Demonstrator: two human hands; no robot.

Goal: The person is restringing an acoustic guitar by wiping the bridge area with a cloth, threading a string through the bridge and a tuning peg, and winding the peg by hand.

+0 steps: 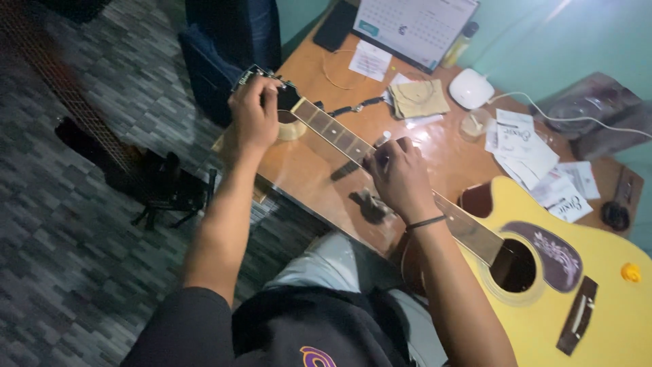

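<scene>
Across the counter (305, 170) lies a yellow guitar (598, 299). Left hand (252, 112) is closed around the headstock (272, 81); right hand (401, 178) pinches something small at the neck (333, 129). No strings show over the soundhole, so stringing looks unfinished. Packets (536, 160) lie nearby.

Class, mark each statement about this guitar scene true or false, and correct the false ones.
1. The guitar body is yellow. True.
2. The left hand is at the headstock. True.
3. The right hand rests on the sound hole. False: it is on the neck, well away from the hole.
4. The table is glass. False: it is brown wood.
5. A calendar stands at the table's far end. True.
</scene>
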